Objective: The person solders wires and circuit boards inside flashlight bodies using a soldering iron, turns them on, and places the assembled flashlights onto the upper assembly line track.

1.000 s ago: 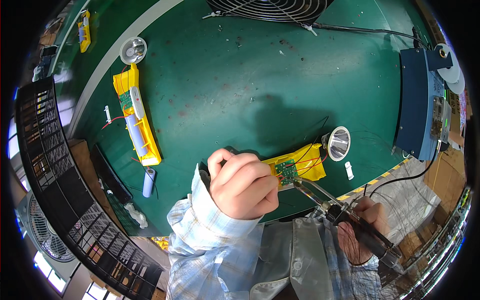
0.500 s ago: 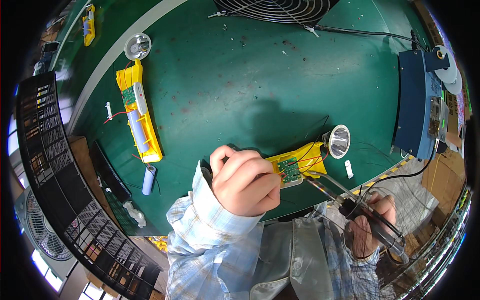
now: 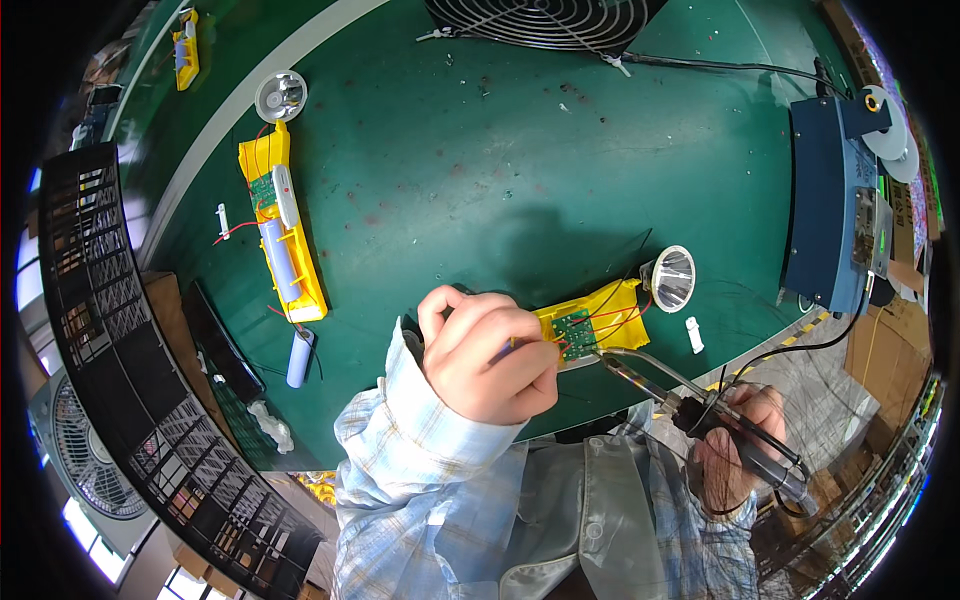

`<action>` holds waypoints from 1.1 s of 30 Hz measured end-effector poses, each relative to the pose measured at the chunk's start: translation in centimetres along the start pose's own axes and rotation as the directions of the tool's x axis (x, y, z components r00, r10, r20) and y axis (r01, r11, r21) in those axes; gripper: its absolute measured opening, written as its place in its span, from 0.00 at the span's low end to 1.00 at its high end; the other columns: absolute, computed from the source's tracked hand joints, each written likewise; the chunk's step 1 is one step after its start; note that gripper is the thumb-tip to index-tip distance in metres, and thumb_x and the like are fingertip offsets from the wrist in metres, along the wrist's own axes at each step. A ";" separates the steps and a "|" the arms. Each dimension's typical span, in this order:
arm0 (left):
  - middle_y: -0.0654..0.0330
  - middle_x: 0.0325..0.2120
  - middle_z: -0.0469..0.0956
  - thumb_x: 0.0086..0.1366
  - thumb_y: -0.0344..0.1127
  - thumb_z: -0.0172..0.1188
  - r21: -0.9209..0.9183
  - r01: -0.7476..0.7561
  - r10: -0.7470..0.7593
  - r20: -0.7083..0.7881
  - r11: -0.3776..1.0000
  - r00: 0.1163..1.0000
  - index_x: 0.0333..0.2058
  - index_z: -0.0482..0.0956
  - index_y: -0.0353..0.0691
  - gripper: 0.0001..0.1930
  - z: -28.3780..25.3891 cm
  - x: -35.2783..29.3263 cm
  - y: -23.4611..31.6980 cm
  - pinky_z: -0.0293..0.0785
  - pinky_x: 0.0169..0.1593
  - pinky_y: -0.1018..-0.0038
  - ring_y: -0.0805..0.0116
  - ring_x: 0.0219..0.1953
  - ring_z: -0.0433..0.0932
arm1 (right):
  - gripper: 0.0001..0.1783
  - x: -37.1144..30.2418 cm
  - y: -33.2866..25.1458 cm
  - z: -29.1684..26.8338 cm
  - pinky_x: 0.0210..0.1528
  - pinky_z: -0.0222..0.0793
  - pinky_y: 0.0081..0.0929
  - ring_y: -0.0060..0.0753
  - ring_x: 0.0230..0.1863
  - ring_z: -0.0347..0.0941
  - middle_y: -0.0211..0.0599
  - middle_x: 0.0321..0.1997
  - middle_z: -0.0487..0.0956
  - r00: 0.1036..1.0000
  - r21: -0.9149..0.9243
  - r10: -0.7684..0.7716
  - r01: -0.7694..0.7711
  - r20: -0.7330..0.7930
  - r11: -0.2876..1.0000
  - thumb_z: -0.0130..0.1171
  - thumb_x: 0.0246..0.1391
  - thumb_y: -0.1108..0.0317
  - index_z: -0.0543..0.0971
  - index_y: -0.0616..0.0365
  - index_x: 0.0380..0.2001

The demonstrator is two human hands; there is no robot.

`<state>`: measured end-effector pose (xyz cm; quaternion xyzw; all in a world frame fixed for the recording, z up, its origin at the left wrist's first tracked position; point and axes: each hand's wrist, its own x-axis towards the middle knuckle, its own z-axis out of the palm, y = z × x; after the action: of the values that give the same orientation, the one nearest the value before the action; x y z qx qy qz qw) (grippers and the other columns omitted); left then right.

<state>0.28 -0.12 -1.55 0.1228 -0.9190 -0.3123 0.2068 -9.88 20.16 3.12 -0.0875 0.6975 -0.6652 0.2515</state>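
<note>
My left hand (image 3: 490, 357) is closed, fingers curled, over the left end of a yellow flashlight housing (image 3: 618, 310), hiding that end. A bit of blue shows between its fingers. In the housing sits a green circuit board (image 3: 574, 331) with red and black wires. They lead toward a round silver reflector (image 3: 673, 279) at the right end. My right hand (image 3: 735, 455) is wrapped round the dark handle of a soldering iron (image 3: 692, 412), which has a thin curved metal tube beside it. Its tip is at the board's lower right edge; whether it touches is too small to tell.
Another yellow housing (image 3: 300, 290) with battery and reflector (image 3: 281, 96) lies at left, a loose blue battery (image 3: 299, 358) below it. A black-grilled fan (image 3: 540, 22) stands at the back, a blue box-shaped unit (image 3: 825, 205) at right. A white plastic piece (image 3: 694, 335) lies near the reflector.
The view has shifted slightly. Both hands keep their grips, and the iron's tip stays by the circuit board's edge with hardly any movement.
</note>
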 end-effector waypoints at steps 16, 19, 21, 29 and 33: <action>0.75 0.22 0.70 0.22 0.44 0.67 -0.014 -0.184 0.184 0.089 0.983 0.979 0.18 0.77 0.54 0.16 -1.8 -0.5 0.0 0.53 0.37 0.67 0.70 0.30 0.64 | 0.15 -1.7 -0.9 -1.4 0.26 0.56 0.15 0.20 0.26 0.60 0.34 0.24 0.67 0.996 0.084 0.077 -0.073 -0.047 0.994 0.63 0.38 0.75 0.65 0.60 0.23; 0.76 0.18 0.68 0.22 0.42 0.69 0.001 -0.136 0.136 0.017 0.991 0.991 0.18 0.77 0.52 0.16 -1.3 -1.1 -0.3 0.53 0.36 0.69 0.72 0.27 0.63 | 0.14 -1.4 -1.0 -1.3 0.26 0.56 0.15 0.20 0.26 0.60 0.35 0.25 0.67 0.996 0.092 0.087 -0.084 -0.031 0.992 0.62 0.39 0.76 0.64 0.60 0.23; 0.76 0.16 0.67 0.22 0.41 0.69 0.004 -0.105 0.105 -0.025 0.994 0.994 0.17 0.77 0.52 0.16 -0.8 -0.9 -0.1 0.53 0.35 0.70 0.72 0.26 0.63 | 0.14 -1.2 -1.1 -1.2 0.26 0.56 0.15 0.19 0.26 0.60 0.35 0.25 0.67 0.995 0.086 0.099 -0.098 -0.009 0.991 0.61 0.39 0.77 0.64 0.60 0.24; 0.75 0.16 0.67 0.23 0.40 0.69 0.123 -0.016 0.024 -0.071 0.992 0.997 0.14 0.77 0.49 0.13 0.0 -0.7 0.4 0.53 0.34 0.71 0.72 0.25 0.63 | 0.21 0.5 -0.1 -0.3 0.19 0.59 0.12 0.21 0.24 0.61 0.31 0.26 0.62 0.998 -0.076 -0.015 0.010 -0.068 0.997 0.66 0.37 0.63 0.62 0.59 0.23; 0.75 0.16 0.67 0.24 0.40 0.69 0.154 -0.008 0.014 -0.033 0.988 0.999 0.14 0.77 0.49 0.13 0.0 -0.8 0.4 0.53 0.34 0.72 0.72 0.26 0.63 | 0.14 0.8 -0.8 -0.5 0.26 0.54 0.19 0.24 0.26 0.58 0.32 0.21 0.64 0.992 -0.059 0.124 -0.125 -0.020 0.990 0.62 0.39 0.73 0.64 0.59 0.21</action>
<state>0.89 0.48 -1.57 0.1386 -0.9374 -0.2372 0.2140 -10.96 20.19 3.69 -0.0461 0.7234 -0.6276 0.2841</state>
